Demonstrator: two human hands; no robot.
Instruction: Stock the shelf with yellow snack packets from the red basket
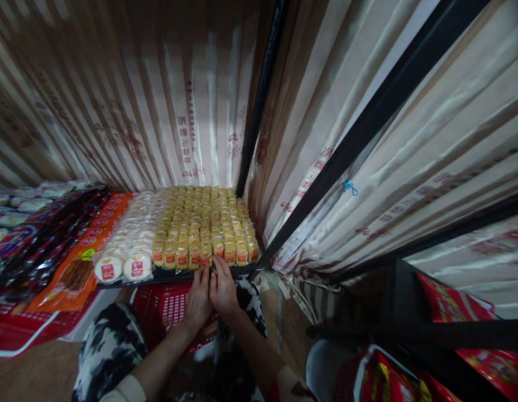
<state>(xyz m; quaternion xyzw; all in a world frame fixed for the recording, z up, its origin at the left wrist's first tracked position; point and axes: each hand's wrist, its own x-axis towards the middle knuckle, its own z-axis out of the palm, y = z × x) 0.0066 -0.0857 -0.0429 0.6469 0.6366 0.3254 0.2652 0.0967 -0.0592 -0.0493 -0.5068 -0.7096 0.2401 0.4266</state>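
Note:
My left hand (198, 298) and my right hand (222, 290) lie side by side at the front edge of a dark shelf (175, 275). Their fingertips reach up against the front row of small yellow packets with red labels (200, 254). Many such yellow packets (204, 215) stand in tight rows on the shelf. The fingers look pressed together around the front packets, but I cannot make out whether a packet is gripped. Left of the yellow rows lie round white wrapped cakes (125, 262).
Orange snack packs (81, 262) and dark glossy packs (41, 240) fill the shelf at left. A red plastic basket (167, 307) sits below my hands. Striped curtains (137, 111) hang behind, with black rack posts (259, 111). Red packets (451, 307) lie on a lower right shelf.

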